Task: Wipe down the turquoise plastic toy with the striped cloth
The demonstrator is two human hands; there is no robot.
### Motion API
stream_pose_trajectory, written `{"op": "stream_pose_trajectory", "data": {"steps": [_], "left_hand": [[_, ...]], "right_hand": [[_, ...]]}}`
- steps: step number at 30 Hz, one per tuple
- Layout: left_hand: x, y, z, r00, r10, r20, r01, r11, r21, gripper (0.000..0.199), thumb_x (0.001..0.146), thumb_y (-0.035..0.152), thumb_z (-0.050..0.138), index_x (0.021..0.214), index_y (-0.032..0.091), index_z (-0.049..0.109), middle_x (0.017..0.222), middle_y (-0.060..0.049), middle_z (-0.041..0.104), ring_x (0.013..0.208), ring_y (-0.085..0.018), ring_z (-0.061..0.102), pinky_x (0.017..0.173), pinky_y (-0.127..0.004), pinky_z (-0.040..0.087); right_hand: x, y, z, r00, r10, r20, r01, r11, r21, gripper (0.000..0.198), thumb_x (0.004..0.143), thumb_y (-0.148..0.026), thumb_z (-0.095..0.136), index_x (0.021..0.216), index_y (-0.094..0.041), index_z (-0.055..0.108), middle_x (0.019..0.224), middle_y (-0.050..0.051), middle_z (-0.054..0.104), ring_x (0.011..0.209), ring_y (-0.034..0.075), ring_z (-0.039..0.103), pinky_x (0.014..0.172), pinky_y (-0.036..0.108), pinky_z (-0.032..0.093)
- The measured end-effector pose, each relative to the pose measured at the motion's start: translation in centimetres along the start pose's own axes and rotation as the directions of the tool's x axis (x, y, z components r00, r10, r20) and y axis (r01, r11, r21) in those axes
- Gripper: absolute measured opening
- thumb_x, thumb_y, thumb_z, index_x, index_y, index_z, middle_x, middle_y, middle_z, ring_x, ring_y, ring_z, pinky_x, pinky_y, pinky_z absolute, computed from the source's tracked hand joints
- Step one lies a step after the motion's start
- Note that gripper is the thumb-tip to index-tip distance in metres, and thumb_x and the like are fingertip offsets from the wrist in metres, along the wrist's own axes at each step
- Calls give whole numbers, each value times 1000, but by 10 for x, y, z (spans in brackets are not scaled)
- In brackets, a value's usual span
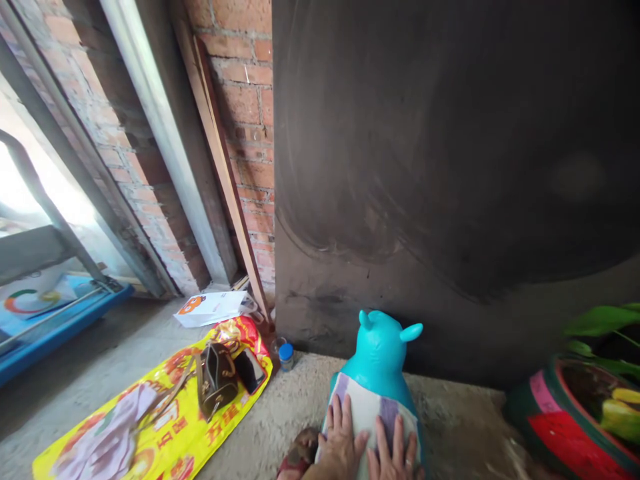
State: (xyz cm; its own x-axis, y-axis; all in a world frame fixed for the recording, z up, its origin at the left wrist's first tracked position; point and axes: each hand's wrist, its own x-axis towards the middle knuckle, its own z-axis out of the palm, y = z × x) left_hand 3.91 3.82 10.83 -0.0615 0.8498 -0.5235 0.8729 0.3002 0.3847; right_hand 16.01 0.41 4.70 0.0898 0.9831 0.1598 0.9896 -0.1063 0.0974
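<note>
- The left hand [340, 443] lies flat with fingers [333, 413] spread on the striped cloth [367, 410] over the toy's back.
- The right hand [395, 457] rests beside it, fingers [399, 430] loosely apart and flat on the same cloth; neither hand grips anything.
- The turquoise animal toy [381, 350] stands on the concrete floor [305, 400], its head close to the dark panel [450, 167].
- Left of the toy sits a small blue-lidded jar [286, 356].
- Further left of the toy, a brown handbag [216, 379] lies on a yellow mat [200, 427].
- Right of the toy stands a red plant pot [555, 417].
</note>
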Motion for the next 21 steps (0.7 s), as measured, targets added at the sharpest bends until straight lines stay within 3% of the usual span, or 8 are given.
{"op": "stream_pose_trajectory", "data": {"steps": [3, 6, 11, 12, 14, 16, 18, 21], "left_hand": [[20, 1, -4, 1000, 16, -15, -18, 991, -136, 70, 88, 45, 31, 149, 24, 4, 162, -10, 2, 148, -31, 8, 110, -64, 29], [25, 3, -6, 1000, 10, -22, -14, 986, -165, 69, 89, 46, 28, 149, 24, 4, 162, -10, 2, 148, -31, 9, 110, -65, 28], [5, -7, 9, 998, 11, -57, -15, 998, -64, 69, 86, 42, 31, 148, 23, 11, 161, -9, 9, 147, -32, 13, 109, -63, 31], [1, -11, 15, 998, 21, -64, -24, 998, -53, 72, 83, 46, 36, 148, 23, 14, 161, -7, 11, 147, -33, 13, 109, -61, 32], [-7, -21, 25, 997, 46, -67, -50, 997, -55, 79, 78, 55, 44, 147, 26, 20, 160, -4, 16, 147, -34, 12, 110, -58, 34], [-12, -28, 33, 996, 56, -69, -60, 997, -54, 83, 75, 60, 49, 146, 29, 22, 160, -3, 17, 147, -33, 12, 112, -56, 33], [-13, -31, 37, 995, 61, -82, -65, 997, -48, 81, 77, 61, 52, 147, 30, 23, 161, -6, 19, 147, -33, 16, 113, -58, 30], [-5, -28, 35, 991, 66, -117, -70, 997, -29, 72, 81, 59, 54, 143, 29, 32, 158, -9, 26, 143, -32, 27, 114, -62, 28]], "right_hand": [[28, -2, -7, 997, -14, 70, 10, 999, 48, 48, 91, -45, 42, 138, -38, 41, 152, 11, 32, 133, 47, 35, 87, 67, 43], [31, -4, -14, 993, -5, 119, -6, 996, 85, 49, 91, -48, 41, 140, -39, 38, 154, 10, 29, 135, 45, 33, 91, 70, 40], [24, -10, -54, 999, 20, 42, -25, 994, 110, 44, 89, -51, 40, 128, -37, 56, 140, 11, 50, 123, 45, 48, 80, 67, 48], [36, -13, -67, 999, 1, 33, -5, 990, 138, 42, 88, -55, 42, 123, -40, 60, 134, 10, 56, 118, 45, 53, 76, 66, 50], [76, -20, -91, 1000, -28, -13, 30, 986, 163, 40, 89, -58, 44, 126, -46, 54, 135, 4, 55, 120, 38, 52, 83, 65, 49], [126, -28, -107, 998, -47, -45, 54, 983, 178, 41, 91, -55, 46, 128, -38, 51, 133, 3, 55, 125, 34, 47, 93, 60, 47], [165, -34, -114, 996, -62, -67, 73, 979, 189, 36, 94, -51, 44, 122, -31, 55, 127, 4, 58, 122, 32, 48, 92, 56, 48], [188, -40, -113, 991, -105, -83, 121, 970, 210, 30, 94, -46, 47, 117, -29, 57, 123, 4, 59, 117, 29, 52, 89, 52, 50]]}}
